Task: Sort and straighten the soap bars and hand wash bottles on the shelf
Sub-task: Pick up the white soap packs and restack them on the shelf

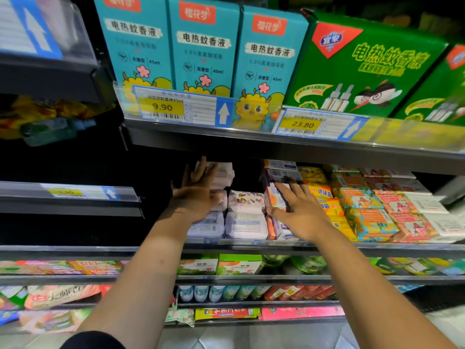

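Lilac paper-wrapped soap packs [245,224]: left hand [198,195] presses them, fingers straight. Right hand [299,210], fingers spread flat, touches orange-white cardboard boxes [275,199].

Dim aisle, blurred edges, wide-angle bowing

black sleeve [97,340], bare forearms [141,268]

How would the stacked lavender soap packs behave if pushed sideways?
The lavender soap packs look film-wrapped with rounded corners, so they are probably slightly squashy and slippery. They are stacked loosely, so the top pack, touched by the left hand, may slide off.
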